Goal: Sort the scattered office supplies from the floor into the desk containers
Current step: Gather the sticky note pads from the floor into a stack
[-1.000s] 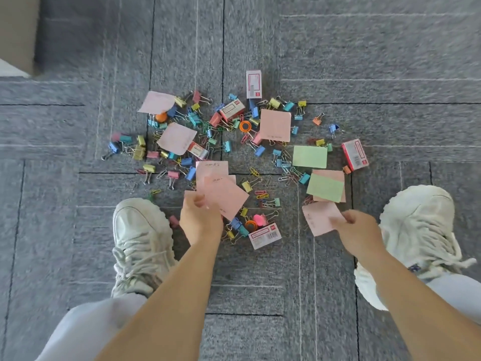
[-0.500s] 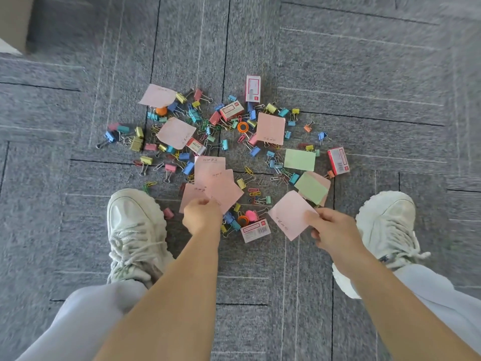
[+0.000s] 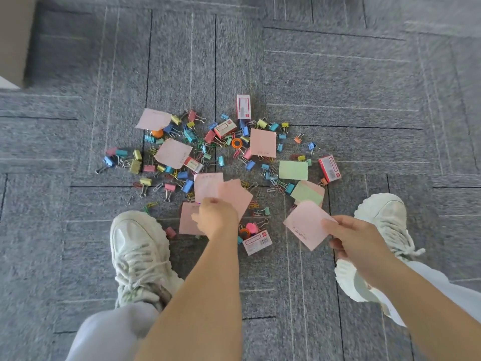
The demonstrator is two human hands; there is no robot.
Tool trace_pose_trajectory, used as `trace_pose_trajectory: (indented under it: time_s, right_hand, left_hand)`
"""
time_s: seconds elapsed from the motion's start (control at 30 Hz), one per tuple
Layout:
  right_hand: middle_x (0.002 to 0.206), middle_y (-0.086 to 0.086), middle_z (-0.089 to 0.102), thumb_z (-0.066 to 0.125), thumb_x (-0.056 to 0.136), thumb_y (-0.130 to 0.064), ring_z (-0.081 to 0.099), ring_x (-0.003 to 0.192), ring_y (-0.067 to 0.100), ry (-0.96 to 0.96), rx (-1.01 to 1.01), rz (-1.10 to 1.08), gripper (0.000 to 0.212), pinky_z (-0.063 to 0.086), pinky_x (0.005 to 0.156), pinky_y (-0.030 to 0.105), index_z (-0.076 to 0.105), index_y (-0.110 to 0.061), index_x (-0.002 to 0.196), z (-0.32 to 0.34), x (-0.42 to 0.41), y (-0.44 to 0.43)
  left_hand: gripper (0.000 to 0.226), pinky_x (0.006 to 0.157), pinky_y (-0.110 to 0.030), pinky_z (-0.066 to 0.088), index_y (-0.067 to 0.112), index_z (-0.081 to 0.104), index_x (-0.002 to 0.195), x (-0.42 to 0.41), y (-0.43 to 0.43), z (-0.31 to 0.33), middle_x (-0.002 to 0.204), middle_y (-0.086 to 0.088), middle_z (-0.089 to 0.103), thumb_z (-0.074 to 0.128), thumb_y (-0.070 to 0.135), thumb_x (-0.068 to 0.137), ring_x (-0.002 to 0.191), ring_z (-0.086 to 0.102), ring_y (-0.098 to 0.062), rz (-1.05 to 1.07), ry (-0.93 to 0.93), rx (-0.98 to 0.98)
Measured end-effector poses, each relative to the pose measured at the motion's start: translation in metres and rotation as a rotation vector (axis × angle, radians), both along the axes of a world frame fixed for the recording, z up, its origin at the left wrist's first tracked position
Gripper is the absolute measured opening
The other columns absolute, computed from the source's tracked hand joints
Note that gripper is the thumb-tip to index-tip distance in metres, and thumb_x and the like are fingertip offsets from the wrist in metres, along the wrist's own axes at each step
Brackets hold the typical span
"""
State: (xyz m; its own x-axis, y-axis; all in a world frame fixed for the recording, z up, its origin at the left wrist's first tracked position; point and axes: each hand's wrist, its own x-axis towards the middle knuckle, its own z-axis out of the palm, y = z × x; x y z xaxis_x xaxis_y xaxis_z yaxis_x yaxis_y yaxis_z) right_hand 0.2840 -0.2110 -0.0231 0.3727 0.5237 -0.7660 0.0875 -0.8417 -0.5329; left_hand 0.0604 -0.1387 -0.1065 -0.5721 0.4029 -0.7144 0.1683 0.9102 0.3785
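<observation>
Over carpet (image 3: 338,100), left hand (image 3: 214,217) tight around three pink notes (image 3: 208,185), right hand (image 3: 356,238) around one.

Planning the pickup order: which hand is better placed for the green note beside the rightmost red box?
Right, probably. The right hand is nearer the green note, though it pinches one pink note; the left hand grips several pink notes farther off.

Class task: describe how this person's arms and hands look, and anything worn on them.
Both forearms are bare right to the frame's edge, so no sleeves show. The left hand and right hand wear no gloves, and no watch, bracelet or ring is visible. Nearby clothing: pale grey trousers and chunky white lace-up trainers.
</observation>
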Motion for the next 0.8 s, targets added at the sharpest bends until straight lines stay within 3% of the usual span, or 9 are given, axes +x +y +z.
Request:
trace_pose_trajectory:
  time_s: [0.07,0.13,0.17,0.27,0.37,0.47,0.6,0.7,0.8]
  right_hand:
    - [0.069,0.004,0.058,0.068,0.092,-0.017,0.045,0.059,0.016,0.038,0.001,-0.063,0.008,0.034,0.049,0.026,0.074,-0.014,0.096,0.004,-0.001,0.001]
    - [0.072,0.0,0.059,0.069,0.092,-0.02,0.047,0.065,0.015,0.02,0.051,-0.105,0.01,0.039,0.058,0.029,0.073,-0.014,0.099,0.007,0.0,0.006]
    - [0.076,-0.004,0.062,0.069,0.092,-0.022,0.051,0.07,0.013,-0.033,0.078,-0.083,0.008,0.043,0.065,0.031,0.073,-0.018,0.097,0.008,0.001,0.01]
    - [0.093,-0.009,0.069,0.069,0.092,-0.029,0.057,0.081,0.009,-0.101,0.14,-0.024,0.005,0.047,0.08,0.034,0.072,-0.025,0.093,0.014,0.001,0.024]
    - [0.087,-0.005,0.064,0.068,0.092,-0.024,0.053,0.082,0.011,0.003,0.118,-0.143,0.007,0.047,0.083,0.033,0.07,-0.017,0.093,0.013,-0.001,0.034]
    - [0.089,0.008,0.066,0.065,0.094,-0.014,0.061,0.085,0.02,0.151,0.129,-0.362,0.005,0.053,0.081,0.034,0.062,-0.013,0.091,0.011,-0.005,0.038]
    - [0.072,0.005,0.061,0.058,0.095,-0.005,0.054,0.062,0.013,0.018,0.2,-0.434,0.017,0.051,0.059,0.023,0.061,-0.015,0.081,0.011,-0.006,0.036]
    - [0.074,0.005,0.064,0.058,0.093,-0.004,0.056,0.062,0.012,0.007,0.229,-0.511,0.017,0.049,0.054,0.023,0.061,-0.017,0.083,0.009,-0.01,0.034]
    - [0.086,0.004,0.07,0.062,0.092,-0.005,0.062,0.069,0.013,0.025,0.238,-0.513,0.017,0.05,0.061,0.027,0.061,-0.022,0.092,0.007,-0.016,0.034]
  left_hand:
    - [0.025,0.089,-0.038,0.05,0.014,0.066,0.115,0.001,0.007,0.003,0.124,-0.011,0.055,0.048,0.02,0.1,0.105,0.057,-0.028,-0.068,0.015,0.102]
    - [0.02,0.068,-0.034,0.055,0.015,0.067,0.109,0.004,0.019,0.004,0.105,-0.003,0.066,0.051,0.024,0.1,0.084,0.063,-0.019,-0.282,-0.158,0.214]
    - [0.015,0.065,-0.035,0.057,0.016,0.067,0.103,0.006,0.027,0.006,0.097,0.001,0.069,0.055,0.024,0.099,0.079,0.066,-0.018,-0.392,-0.301,0.228]
    - [0.004,0.083,-0.036,0.06,0.015,0.069,0.091,0.012,0.05,0.022,0.089,-0.003,0.075,0.068,0.019,0.092,0.081,0.07,-0.018,-0.518,-0.657,0.178]
    - [0.004,0.071,-0.025,0.056,0.009,0.067,0.089,0.028,0.056,0.038,0.085,-0.008,0.073,0.071,0.011,0.088,0.073,0.066,-0.014,-0.422,-0.947,0.149]
    - [0.005,0.067,-0.025,0.055,0.008,0.067,0.089,0.044,0.048,0.037,0.085,-0.009,0.072,0.07,0.011,0.088,0.071,0.066,-0.015,-0.405,-1.053,0.113]
    - [0.026,0.079,-0.032,0.053,0.011,0.067,0.108,0.063,0.037,0.034,0.092,-0.005,0.073,0.063,0.033,0.094,0.076,0.067,-0.017,-0.258,-1.145,0.101]
    - [0.027,0.083,-0.034,0.05,0.016,0.065,0.106,0.079,0.029,0.038,0.093,-0.001,0.07,0.062,0.04,0.094,0.079,0.064,-0.015,-0.378,-1.179,0.054]
    - [0.02,0.081,-0.034,0.049,0.017,0.063,0.103,0.091,0.026,0.047,0.093,-0.002,0.067,0.063,0.035,0.094,0.082,0.061,-0.017,-0.488,-1.176,-0.009]
